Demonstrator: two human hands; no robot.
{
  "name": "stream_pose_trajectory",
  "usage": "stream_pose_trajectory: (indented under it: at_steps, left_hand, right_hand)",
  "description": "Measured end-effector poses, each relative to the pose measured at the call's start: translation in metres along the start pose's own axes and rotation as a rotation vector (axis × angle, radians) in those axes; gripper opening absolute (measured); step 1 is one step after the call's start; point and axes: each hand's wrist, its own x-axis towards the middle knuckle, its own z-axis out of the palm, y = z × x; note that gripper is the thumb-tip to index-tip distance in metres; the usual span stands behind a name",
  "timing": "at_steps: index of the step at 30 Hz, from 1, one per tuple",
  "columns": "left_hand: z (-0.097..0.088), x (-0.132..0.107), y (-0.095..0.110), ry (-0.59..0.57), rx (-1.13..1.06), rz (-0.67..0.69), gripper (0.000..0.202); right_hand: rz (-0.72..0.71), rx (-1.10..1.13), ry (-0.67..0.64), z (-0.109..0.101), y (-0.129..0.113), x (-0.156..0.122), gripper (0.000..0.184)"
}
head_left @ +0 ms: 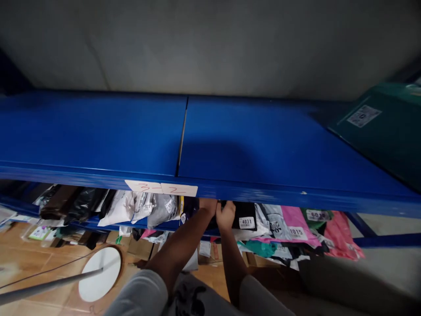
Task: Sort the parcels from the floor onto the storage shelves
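Both my arms reach down to the row of parcels under the front edge of the blue shelf. My left hand is mostly hidden by the shelf edge, and its fingers do not show. Beside it, my right hand has its fingers bent and closed on a black parcel, whose outline is dark and partly covered. Just right of that hand lies a black bag with a white label reading 4031. Left of my left hand sit a dark purple parcel and a grey mailer bag.
The blue shelf crosses above the parcels, with a "3-2" sign on its edge. A teal box stands at its right end. A pink bag lies to the right. On the floor is a white disc base with a pole.
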Motion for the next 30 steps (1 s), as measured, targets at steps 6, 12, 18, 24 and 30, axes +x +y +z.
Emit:
stream_pose_trajectory:
  at_steps: [6,12,18,24,30]
  left_hand:
    - [-0.006,0.006,-0.021,-0.02,-0.062,0.018,0.036]
    - [-0.015,-0.012,-0.039,-0.066,-0.065,0.091,0.047]
    - [-0.006,-0.044,-0.035,-0.2,0.032,0.314,0.074]
    - [-0.046,-0.136,-0.055,0.059,-0.025,0.478,0.066]
    - [-0.136,-0.207,-0.196,0.647,-0.026,-0.453,0.048]
  right_hand:
    - [-0.309,-0.215,-0.315,-0.01,0.03,-0.015,0.068]
    - [-0.291,-0.172,-0.476,-0.028,0.043,0.002,0.067]
    - [-0.238,-0.176,-0.473,-0.036,0.053,0.024,0.053]
    - [-0.363,-0.232,-0.363,-0.061,0.007,0.025,0.058]
    - [-0.515,0.405,-0.339,-0.053,-0.108,-0.005,0.031]
